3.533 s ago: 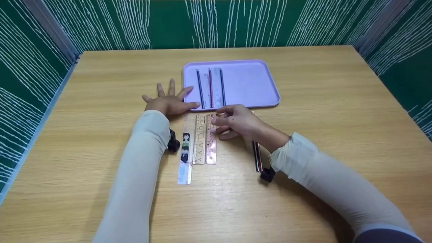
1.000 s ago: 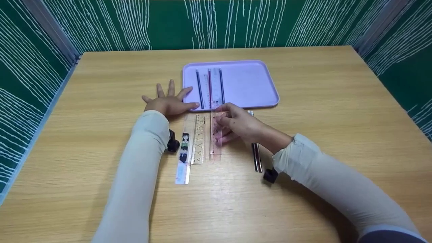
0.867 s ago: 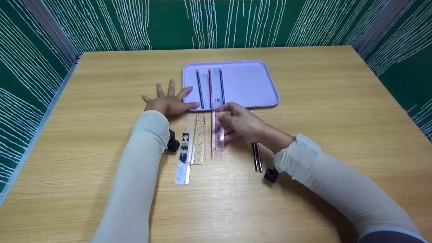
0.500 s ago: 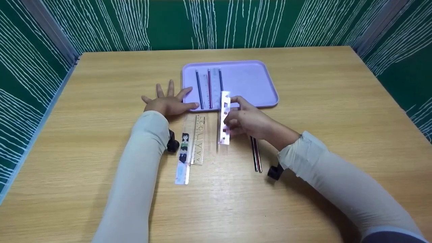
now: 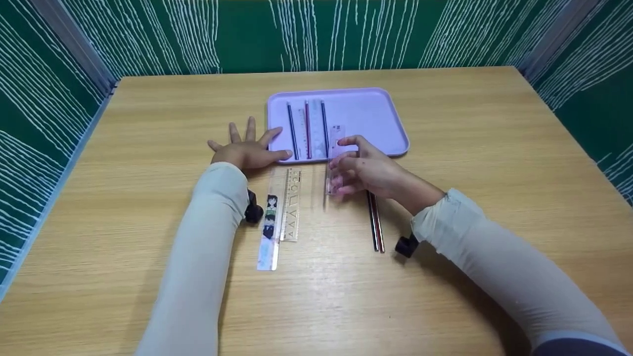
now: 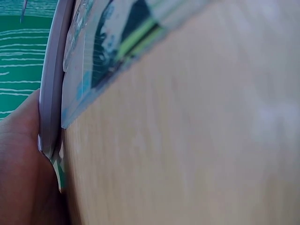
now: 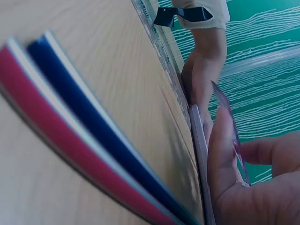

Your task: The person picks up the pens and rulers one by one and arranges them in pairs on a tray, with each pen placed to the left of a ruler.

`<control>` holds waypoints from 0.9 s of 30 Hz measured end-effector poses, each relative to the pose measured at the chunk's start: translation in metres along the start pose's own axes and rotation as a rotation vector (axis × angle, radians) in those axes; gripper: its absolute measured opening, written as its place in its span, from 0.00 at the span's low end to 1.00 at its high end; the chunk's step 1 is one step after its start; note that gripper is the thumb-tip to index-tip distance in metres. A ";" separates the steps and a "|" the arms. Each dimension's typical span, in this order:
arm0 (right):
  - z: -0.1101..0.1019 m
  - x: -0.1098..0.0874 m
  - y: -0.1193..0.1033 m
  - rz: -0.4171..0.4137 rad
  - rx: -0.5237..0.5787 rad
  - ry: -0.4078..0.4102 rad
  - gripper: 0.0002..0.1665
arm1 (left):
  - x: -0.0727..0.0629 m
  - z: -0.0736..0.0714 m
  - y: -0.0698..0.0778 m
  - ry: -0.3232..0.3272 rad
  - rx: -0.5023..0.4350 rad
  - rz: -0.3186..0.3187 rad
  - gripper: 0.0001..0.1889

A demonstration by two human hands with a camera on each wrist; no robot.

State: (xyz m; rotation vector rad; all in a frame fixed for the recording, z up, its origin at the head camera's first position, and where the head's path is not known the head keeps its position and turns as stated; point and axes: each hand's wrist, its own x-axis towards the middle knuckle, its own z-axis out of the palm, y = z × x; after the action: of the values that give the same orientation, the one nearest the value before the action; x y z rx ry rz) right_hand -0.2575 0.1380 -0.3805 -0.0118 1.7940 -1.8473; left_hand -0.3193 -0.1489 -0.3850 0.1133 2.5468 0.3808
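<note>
My right hand [image 5: 373, 170] pinches a clear pinkish ruler [image 5: 337, 134], raised over the front edge of the purple tray [image 5: 368, 118]. In the right wrist view the same ruler [image 7: 236, 140] stands edge-on between thumb and fingers. My left hand [image 5: 249, 152] lies with fingers spread, its thumb and forefinger on the tray's left front corner. Inside the tray are a dark pencil [image 5: 293, 129], a red pencil [image 5: 308, 129], another dark pencil [image 5: 325, 126] and two clear rulers between them. In front of the tray lie a ruler with cartoon figures [image 5: 270, 222] and a clear stencil ruler [image 5: 291, 207].
Two pencils, one red and one dark blue [image 7: 93, 112], lie side by side on the wooden table [image 5: 316, 306] under my right forearm. A green wall with white streaks [image 5: 247, 34] closes off the back and sides.
The pinkish ruler, flat beside the stencil ruler at first, has been picked up by my right hand and moved right and toward the tray. My left hand stays put.
</note>
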 end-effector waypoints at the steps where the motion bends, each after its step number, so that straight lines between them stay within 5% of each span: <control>1: -0.001 0.001 0.000 -0.001 0.001 0.007 0.32 | 0.000 0.000 0.000 0.000 -0.001 -0.001 0.49; 11: -0.009 0.010 -0.005 -0.021 0.000 0.156 0.21 | 0.001 0.000 -0.001 0.001 0.002 -0.006 0.49; 21: -0.013 0.011 -0.018 -0.026 -0.007 0.162 0.41 | 0.000 0.001 -0.001 0.003 0.009 0.001 0.49; 27: -0.016 0.013 -0.020 -0.019 -0.004 0.151 0.40 | 0.002 0.001 -0.001 0.001 -0.002 -0.002 0.49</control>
State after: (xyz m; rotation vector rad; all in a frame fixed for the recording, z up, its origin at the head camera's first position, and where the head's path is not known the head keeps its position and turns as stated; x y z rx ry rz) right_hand -0.2826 0.1467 -0.3687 0.1121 1.9052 -1.9024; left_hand -0.3207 -0.1493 -0.3867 0.1100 2.5472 0.3825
